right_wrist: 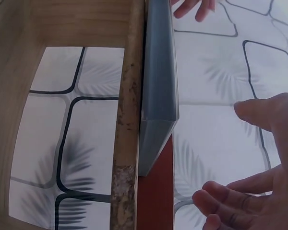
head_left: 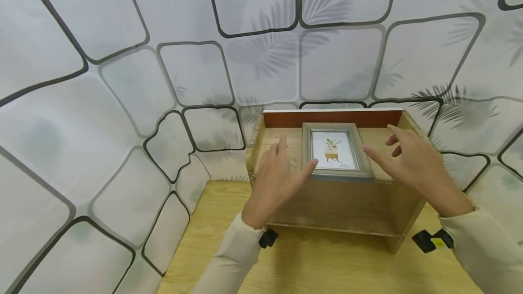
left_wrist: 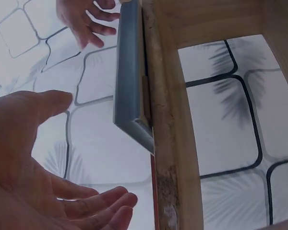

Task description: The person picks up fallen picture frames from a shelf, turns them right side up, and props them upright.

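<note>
Cream sleeves (head_left: 234,255) come in closest to us, one on each side, with small black gadgets (head_left: 268,238) at the wrists; the right-hand one has a yellow patch on it. Past the cuffs we've got both bare hands in view, and neither is holding anything. The left hand (head_left: 274,178) has its thumb sticking out and fingers loosely extended, and the right hand (head_left: 412,160) is much the same, a bit more bent. From the wrist views we can see a gap between each one and the frame.

That'd be the grey-blue rectangular picture frame (head_left: 343,174), sitting face up between the hands on top of a light wooden shelf unit (head_left: 339,205), right by its front edge. We can't really tell if it's dead flat or tilted. Inside is a white print of a plant in an orange-brown pot on legs (head_left: 331,154).

Our shelf has rough, chipped edges and stands on a yellow wood-grain surface (head_left: 339,267). A reddish-brown strip (head_left: 333,119) runs along its back, then pale wallpaper (head_left: 196,80) with dark rounded outlines and grey leaves.
</note>
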Demonstrator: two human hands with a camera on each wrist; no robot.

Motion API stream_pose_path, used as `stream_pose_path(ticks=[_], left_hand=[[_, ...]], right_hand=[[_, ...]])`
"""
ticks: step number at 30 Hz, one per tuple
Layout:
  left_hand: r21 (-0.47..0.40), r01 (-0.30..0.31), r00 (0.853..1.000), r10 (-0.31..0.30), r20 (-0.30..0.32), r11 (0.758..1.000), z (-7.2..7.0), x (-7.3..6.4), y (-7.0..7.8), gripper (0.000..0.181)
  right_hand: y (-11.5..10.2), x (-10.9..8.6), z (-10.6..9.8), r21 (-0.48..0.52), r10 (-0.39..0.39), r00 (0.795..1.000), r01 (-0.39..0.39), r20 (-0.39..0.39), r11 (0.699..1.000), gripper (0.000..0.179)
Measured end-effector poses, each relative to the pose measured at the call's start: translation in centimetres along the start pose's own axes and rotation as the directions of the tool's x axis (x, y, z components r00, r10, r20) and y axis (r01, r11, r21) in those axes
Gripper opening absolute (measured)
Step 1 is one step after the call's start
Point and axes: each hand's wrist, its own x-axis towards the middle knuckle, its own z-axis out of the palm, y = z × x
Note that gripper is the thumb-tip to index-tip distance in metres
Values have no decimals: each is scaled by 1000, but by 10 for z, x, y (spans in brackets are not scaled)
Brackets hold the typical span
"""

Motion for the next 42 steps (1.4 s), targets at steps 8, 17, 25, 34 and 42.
stream_pose_path(ticks=[8,17,25,34,42], left_hand=[[35,20,988,-25,152,999,5,30,6,81],[108,53,969,-77,236,993,12,51,8,59],[209,91,936,-156,314,974,17,59,10,57],[218,60,929,-134,345,974,22,59,8,56],[220,43,928,-120,351,974,22,60,10,52]], right_hand=[[0,25,7,-20,68,986,-66,151,998,96],[3,50,20,-103,134,922,-103,363,989,113],[0,56,25,-156,98,912,-38,397,987,91],[7,53,34,-39,84,898,-75,431,996,73],[9,55,39,10,80,909,-92,408,996,70]])
